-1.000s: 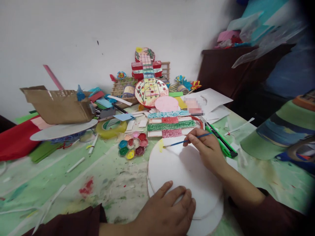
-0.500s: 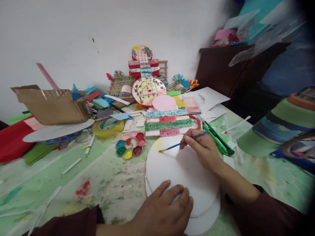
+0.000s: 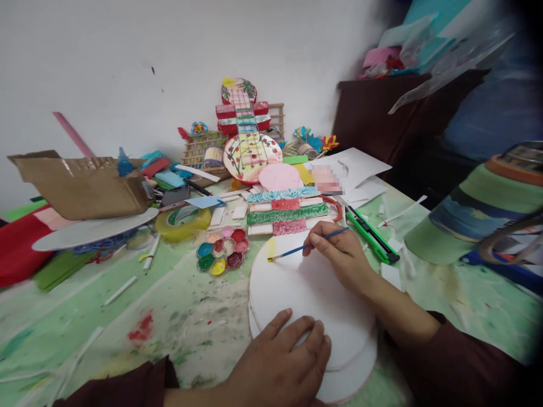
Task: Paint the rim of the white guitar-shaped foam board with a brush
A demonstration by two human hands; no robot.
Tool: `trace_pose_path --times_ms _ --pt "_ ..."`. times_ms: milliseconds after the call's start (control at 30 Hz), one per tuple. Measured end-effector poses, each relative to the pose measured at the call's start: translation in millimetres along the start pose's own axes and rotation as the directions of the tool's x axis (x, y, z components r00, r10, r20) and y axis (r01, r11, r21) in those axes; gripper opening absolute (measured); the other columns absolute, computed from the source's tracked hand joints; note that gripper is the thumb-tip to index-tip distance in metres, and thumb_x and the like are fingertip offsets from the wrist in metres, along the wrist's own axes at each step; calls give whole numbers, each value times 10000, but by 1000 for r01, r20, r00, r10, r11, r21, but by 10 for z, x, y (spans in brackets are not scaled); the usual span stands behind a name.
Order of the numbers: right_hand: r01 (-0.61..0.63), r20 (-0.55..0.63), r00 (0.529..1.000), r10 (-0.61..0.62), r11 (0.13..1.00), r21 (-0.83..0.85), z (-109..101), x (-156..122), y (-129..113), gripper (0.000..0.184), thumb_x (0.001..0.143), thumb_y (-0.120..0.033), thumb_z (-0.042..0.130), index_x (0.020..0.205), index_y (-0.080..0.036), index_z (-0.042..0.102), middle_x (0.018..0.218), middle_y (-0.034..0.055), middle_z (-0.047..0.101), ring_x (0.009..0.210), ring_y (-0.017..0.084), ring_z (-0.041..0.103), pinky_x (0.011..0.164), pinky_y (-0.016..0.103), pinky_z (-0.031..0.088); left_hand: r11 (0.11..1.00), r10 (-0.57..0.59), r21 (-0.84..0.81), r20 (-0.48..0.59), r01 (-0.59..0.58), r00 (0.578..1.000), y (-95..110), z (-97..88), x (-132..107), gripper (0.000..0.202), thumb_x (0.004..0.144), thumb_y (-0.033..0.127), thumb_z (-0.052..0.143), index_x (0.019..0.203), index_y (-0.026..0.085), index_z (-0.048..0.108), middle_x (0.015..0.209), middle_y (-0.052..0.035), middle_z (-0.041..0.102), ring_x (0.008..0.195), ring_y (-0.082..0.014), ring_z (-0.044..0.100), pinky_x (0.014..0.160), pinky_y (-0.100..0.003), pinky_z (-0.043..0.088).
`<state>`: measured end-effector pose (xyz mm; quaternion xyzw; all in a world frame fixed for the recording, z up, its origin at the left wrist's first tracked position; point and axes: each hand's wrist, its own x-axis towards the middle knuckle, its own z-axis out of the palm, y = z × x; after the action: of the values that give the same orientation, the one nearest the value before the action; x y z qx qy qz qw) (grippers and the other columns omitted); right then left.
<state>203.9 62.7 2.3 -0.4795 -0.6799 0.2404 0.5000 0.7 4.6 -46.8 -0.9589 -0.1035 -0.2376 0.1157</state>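
A thin blue paintbrush [image 3: 292, 249] is pinched in my right hand [image 3: 339, 251], its tip down at the upper left edge of a white round board [image 3: 314, 294]. A pale yellow patch of paint [image 3: 270, 247] shows on the board beside the tip. My left hand [image 3: 284, 353] lies with fingers spread on the lower part of the board. Beneath it, a second white round board [image 3: 356, 373] sticks out toward me. Left of the boards sits a flower-shaped paint palette [image 3: 223, 251] with several colours in its wells.
Behind the boards lie painted strips [image 3: 288, 213] and a painted guitar-like model [image 3: 250, 135]. A green utility knife [image 3: 372, 234] and a large green bottle [image 3: 458, 209] stand to the right. Yellow tape [image 3: 182, 222] and a cardboard box [image 3: 85, 186] are at the left.
The brush tip has shifted slightly along the yellow patch toward the board's left edge. My left hand stays on the board. The whole view has shifted slightly.
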Motion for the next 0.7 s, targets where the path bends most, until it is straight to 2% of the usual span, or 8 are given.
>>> trace_pose_path --times_ms 100,233,367,500,633,700 --pt "-5 -41 999 4 1000 -21 14 -2 -4 305 916 -352 471 708 -190 623 708 24 623 692 170 566 675 303 404 1000 15 9 41 -15 999 -1 1 -10 517 929 584 432 1127 136 598 1141 -69 647 1073 -224 539 953 -387 412" --pt "-17 38 999 16 1000 24 20 -4 6 306 916 -347 472 697 -192 619 697 18 620 685 166 565 667 297 410 1000 24 13 102 -25 994 6 0 -15 556 908 610 448 1155 132 587 1152 -81 642 1074 -226 543 959 -394 413" --pt "-4 -35 999 4 1000 1 20 -3 22 310 922 -344 469 699 -190 619 714 22 624 701 168 568 687 302 410 1000 23 4 91 -24 996 10 -13 -12 527 922 585 444 1146 132 593 1150 -89 648 1079 -231 545 967 -392 411" --pt "-20 30 999 20 1000 7 27 -2 31 306 919 -339 479 700 -190 632 705 19 630 691 167 575 676 299 413 1000 17 0 101 -17 995 16 -25 -9 488 935 551 449 1144 134 596 1161 -90 646 1084 -233 546 967 -387 409" --pt "-10 -40 999 8 999 -37 40 -1 41 294 922 -328 480 717 -188 638 738 23 637 716 168 581 695 300 406 1000 6 5 83 -6 996 15 -25 -1 471 946 534 439 1154 142 596 1180 -70 645 1105 -224 537 980 -387 397" --pt "-16 -2 1000 15 999 -29 50 -2 42 289 922 -329 478 729 -189 642 739 23 638 717 168 580 691 300 407 1000 0 5 72 -1 997 15 -28 5 473 949 539 428 1150 146 598 1170 -59 652 1104 -218 540 982 -385 397"
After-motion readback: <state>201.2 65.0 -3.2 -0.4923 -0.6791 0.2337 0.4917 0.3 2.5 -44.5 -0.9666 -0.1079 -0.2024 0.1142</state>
